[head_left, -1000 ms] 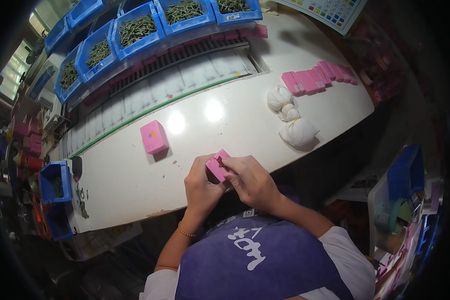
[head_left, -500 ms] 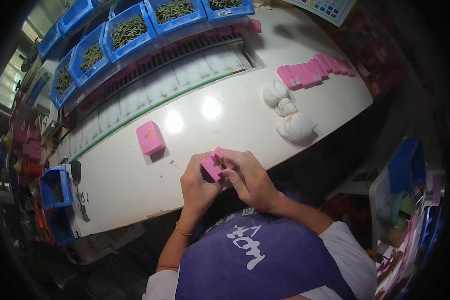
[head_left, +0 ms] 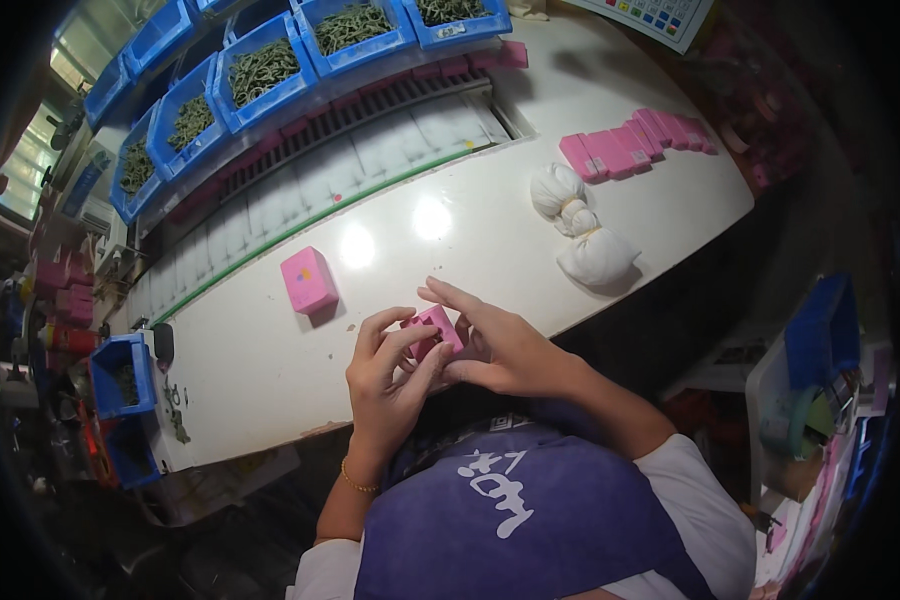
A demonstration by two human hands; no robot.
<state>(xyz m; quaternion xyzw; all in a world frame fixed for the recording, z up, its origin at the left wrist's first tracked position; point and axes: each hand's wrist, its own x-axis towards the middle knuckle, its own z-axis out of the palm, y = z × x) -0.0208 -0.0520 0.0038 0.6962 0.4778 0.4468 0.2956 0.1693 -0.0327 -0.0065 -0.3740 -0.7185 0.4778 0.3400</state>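
A small pink block (head_left: 444,321) with a notched hollow in its face is held above the table's near edge. It looks like a mold piece, and something small and dark shows in the hollow. My left hand (head_left: 388,372) has its thumb and index finger closed at the block's near-left side. On the other side, my right hand (head_left: 515,352) is spread, index finger stretched past the block and thumb low beside it; its other fingers are partly hidden. A larger pink block (head_left: 309,280) with a coloured mark stands on the table, left of and beyond my hands.
A tied white cloth bundle (head_left: 582,228) lies to the right, before a row of pink blocks (head_left: 625,148). Blue bins (head_left: 262,72) of greenish twisted pieces line the back above a green-edged white strip (head_left: 320,200). Another blue bin (head_left: 122,375) hangs at the left edge.
My right fingers have moved from the block's hollow and spread outward. My left thumb and index finger have come over to the block's face. The view has shifted slightly.
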